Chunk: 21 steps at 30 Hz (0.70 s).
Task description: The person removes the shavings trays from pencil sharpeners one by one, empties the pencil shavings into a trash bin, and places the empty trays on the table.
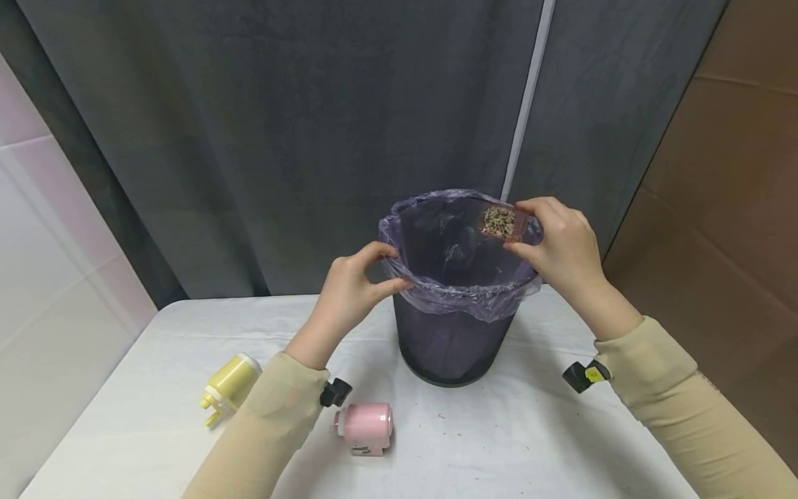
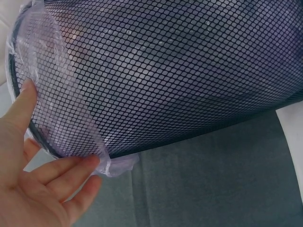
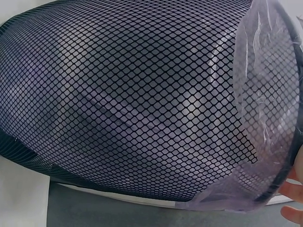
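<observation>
A black mesh wastebasket [image 1: 455,353] stands on the table, lined with a thin purple plastic bag [image 1: 430,298] folded over its rim. My left hand [image 1: 355,281] holds the basket's left rim and the bag edge between thumb and fingers; the left wrist view shows the thumb and fingertips against the mesh and liner. Over the basket's right side, my right hand [image 1: 564,242] pinches a small clear reddish container [image 1: 503,222] tilted toward the opening, with speckled bits like shavings inside. The right wrist view catches only fingertips [image 3: 293,189] beside the rim; the container is hidden there.
A pink pencil-sharpener-like device [image 1: 366,424] lies near the left sleeve. Farther left lies a yellow one [image 1: 233,381] with a white end, partly behind the forearm. Dark specks dot the white tablecloth [image 1: 474,450]. A grey curtain [image 1: 312,138] hangs behind.
</observation>
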{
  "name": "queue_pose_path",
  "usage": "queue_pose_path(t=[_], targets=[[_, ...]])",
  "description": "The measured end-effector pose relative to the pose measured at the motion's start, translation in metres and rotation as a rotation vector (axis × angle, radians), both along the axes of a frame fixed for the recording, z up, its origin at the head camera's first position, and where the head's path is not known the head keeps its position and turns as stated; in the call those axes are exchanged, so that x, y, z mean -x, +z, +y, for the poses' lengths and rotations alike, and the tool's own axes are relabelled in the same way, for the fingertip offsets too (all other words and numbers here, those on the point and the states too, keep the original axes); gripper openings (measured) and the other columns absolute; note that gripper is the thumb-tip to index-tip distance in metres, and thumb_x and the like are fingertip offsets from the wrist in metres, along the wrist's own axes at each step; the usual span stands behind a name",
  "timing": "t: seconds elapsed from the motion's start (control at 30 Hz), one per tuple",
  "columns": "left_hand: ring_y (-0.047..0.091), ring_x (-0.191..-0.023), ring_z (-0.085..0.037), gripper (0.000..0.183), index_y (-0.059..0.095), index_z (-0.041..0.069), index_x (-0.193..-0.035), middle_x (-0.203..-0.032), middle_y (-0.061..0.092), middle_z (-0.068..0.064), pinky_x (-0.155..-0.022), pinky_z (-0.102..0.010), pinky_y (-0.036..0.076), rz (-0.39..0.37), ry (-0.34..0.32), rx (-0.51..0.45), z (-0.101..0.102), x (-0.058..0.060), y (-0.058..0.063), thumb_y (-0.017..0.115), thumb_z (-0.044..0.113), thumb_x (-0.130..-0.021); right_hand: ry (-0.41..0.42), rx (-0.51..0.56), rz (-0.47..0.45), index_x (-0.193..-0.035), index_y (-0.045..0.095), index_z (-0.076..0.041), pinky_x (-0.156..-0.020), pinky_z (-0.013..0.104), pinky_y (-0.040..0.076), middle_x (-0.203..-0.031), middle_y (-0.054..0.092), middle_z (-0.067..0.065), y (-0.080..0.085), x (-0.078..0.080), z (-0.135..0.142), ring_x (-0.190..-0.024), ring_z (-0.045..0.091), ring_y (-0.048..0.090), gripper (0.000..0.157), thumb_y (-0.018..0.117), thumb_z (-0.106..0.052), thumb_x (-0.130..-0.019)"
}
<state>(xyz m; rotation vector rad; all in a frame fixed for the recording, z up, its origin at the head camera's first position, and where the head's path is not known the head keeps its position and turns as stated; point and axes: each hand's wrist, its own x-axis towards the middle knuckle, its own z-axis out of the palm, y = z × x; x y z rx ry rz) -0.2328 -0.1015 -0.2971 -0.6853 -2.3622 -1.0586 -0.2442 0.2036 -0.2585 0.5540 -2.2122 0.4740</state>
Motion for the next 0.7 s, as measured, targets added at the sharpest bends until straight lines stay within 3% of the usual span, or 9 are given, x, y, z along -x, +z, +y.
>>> queue_pose_path(t=[0.7], targets=[[0.063, -0.103, -0.019, 0.042, 0.067, 0.011, -0.107, -0.104, 0.07, -0.004, -0.087, -0.04, 0.048, 0.0, -0.003, -0.008, -0.0001, -0.0026, 0.0006, 0.085, 0.024, -0.071, 0.023, -0.087, 0.079, -0.113, 0.062, 0.001, -0.09, 0.051, 0.041, -0.113, 0.061, 0.014, 0.0022, -0.003, -0.0027, -0.103, 0.034, 0.059, 0.055, 0.088, -0.003, -0.064]])
